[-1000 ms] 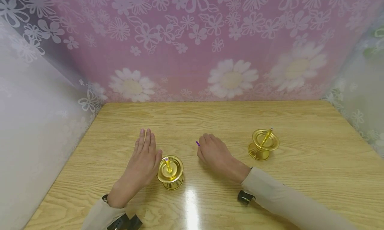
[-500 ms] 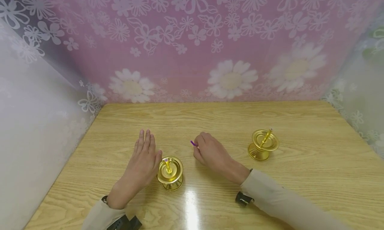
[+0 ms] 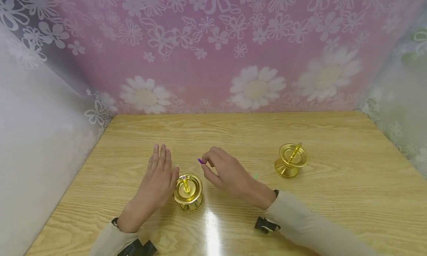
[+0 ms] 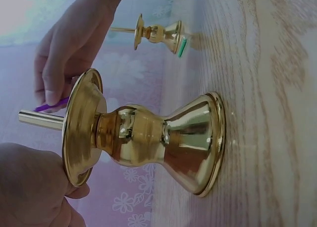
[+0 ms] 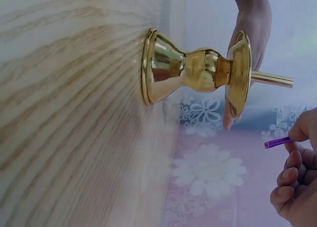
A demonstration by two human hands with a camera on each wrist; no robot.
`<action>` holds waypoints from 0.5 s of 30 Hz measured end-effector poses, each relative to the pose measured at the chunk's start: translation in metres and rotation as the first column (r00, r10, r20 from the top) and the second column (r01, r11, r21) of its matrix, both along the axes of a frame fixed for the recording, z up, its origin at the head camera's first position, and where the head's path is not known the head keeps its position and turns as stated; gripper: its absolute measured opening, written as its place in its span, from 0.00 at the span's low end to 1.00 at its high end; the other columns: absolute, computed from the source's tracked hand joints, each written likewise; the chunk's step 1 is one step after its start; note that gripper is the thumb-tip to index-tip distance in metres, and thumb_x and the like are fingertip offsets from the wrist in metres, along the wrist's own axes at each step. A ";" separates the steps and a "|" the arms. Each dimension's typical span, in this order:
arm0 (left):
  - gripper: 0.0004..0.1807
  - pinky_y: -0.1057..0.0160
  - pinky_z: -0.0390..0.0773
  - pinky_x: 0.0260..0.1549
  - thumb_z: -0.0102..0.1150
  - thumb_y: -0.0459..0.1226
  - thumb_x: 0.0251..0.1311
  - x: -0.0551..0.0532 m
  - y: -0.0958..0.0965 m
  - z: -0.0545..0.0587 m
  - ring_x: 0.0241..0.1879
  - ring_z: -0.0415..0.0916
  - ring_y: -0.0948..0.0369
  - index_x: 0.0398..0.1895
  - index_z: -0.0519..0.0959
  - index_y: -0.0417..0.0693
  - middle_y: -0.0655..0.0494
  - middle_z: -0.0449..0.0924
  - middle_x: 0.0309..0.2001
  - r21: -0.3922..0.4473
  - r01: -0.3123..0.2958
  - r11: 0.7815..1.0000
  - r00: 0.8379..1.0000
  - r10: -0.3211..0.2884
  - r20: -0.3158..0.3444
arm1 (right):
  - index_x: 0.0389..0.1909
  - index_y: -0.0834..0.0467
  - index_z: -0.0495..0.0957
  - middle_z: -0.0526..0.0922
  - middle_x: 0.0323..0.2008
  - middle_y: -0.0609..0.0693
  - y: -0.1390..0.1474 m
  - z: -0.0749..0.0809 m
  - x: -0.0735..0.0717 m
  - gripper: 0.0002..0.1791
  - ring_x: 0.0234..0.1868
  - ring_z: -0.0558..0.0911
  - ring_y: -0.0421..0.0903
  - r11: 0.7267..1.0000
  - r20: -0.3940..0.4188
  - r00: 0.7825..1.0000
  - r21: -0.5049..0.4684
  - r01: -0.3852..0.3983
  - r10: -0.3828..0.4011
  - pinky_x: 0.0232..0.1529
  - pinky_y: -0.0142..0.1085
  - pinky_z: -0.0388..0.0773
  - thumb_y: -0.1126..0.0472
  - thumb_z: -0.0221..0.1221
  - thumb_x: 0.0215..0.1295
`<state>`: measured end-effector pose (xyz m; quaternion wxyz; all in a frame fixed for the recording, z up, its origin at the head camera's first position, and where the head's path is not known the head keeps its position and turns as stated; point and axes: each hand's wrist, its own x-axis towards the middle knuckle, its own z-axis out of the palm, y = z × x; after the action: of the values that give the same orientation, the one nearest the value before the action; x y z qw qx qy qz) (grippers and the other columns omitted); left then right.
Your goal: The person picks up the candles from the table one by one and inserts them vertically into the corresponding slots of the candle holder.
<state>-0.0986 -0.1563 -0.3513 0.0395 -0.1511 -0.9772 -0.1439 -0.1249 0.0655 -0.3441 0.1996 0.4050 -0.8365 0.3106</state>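
Observation:
My left hand lies with straight fingers along the left side of a shiny gold candle holder, its thumb at the dish rim. From the dish rises a slim gold tube, upright on the table. Between thumb and forefinger, my right hand pinches a short purple tube with a hollow-looking end. That hand hovers above the table, up and right of the near holder. In the left wrist view the purple tube appears close to the gold tube's tip, but whether they touch cannot be told.
A second gold candle holder stands at the right, its own tube leaning slightly in the head view. A small green stick lies on the wooden table, partly hidden by my right wrist. A floral cloth hangs along the table's back edge.
My right hand has moved left with the purple tube, closer to the near candle holder, and the green stick has come into view behind it. The left hand has stayed put.

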 end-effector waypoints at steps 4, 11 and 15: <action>0.33 0.40 0.42 0.68 0.35 0.42 0.76 0.000 0.000 0.000 0.73 0.28 0.39 0.69 0.48 0.21 0.28 0.39 0.72 0.002 -0.001 1.000 1.000 0.001 -0.001 | 0.36 0.60 0.75 0.72 0.29 0.46 -0.005 0.003 0.003 0.05 0.32 0.72 0.43 0.998 -0.003 0.999 -0.045 -0.051 0.050 0.30 0.26 0.69 0.68 0.60 0.62; 0.33 0.39 0.43 0.68 0.35 0.42 0.76 0.002 0.000 0.001 0.73 0.29 0.39 0.69 0.48 0.20 0.28 0.39 0.72 0.005 -0.005 1.000 1.000 0.005 0.001 | 0.37 0.60 0.76 0.70 0.28 0.45 -0.010 0.006 0.008 0.03 0.31 0.69 0.39 0.992 0.013 0.996 -0.088 -0.091 0.092 0.30 0.24 0.68 0.68 0.59 0.64; 0.33 0.40 0.43 0.68 0.35 0.41 0.76 0.001 0.000 0.000 0.73 0.29 0.39 0.69 0.48 0.20 0.28 0.40 0.72 -0.002 0.001 1.000 1.000 -0.001 -0.017 | 0.38 0.60 0.76 0.69 0.28 0.44 -0.011 0.009 0.009 0.02 0.31 0.68 0.37 0.984 0.051 0.991 -0.136 -0.114 0.122 0.30 0.25 0.67 0.66 0.57 0.67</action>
<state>-0.0977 -0.1565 -0.3516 0.0473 -0.1530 -0.9769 -0.1415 -0.1162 0.0548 -0.3351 0.1826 0.4304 -0.7939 0.3888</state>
